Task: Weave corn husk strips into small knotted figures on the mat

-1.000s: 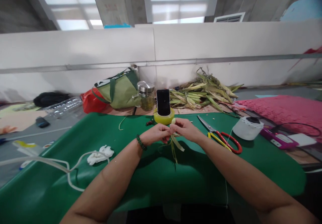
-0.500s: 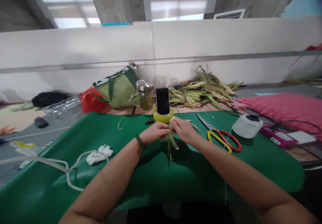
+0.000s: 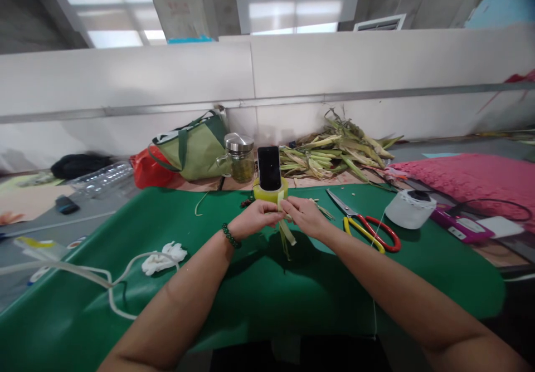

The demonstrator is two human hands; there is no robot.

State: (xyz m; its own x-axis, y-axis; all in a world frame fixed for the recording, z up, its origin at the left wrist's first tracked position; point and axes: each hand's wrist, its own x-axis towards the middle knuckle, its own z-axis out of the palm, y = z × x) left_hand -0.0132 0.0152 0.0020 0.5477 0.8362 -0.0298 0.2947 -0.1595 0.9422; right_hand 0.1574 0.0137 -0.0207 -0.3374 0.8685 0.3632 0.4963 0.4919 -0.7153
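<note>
Pale green strips of corn husk point(image 3: 286, 235) are pinched between my two hands, above the middle of the green mat point(image 3: 326, 299). From the left, my left hand point(image 3: 263, 216) closes its thumb and fingers on them; a green bead bracelet circles that wrist. My right hand point(image 3: 304, 215) grips the same strips from the other side, fingertips touching the left ones. One flat strip end stands up above the fingers, and several narrow ends hang below. Just behind the hands, a phone point(image 3: 270, 167) leans upright in a yellow roll of tape point(image 3: 267, 194).
Scissors point(image 3: 355, 216) with red and yellow handles lie to the right, beside a white spool of thread point(image 3: 409, 209). A heap of husks point(image 3: 338, 149) sits at the back. Further left are a glass jar point(image 3: 239, 157), a green bag point(image 3: 194, 149), crumpled tissue point(image 3: 164, 258) and white cable point(image 3: 112, 283).
Both hands have come closer together around the husk strips. The right hand has lowered slightly, and a flat strip end now stands up above the fingers.
</note>
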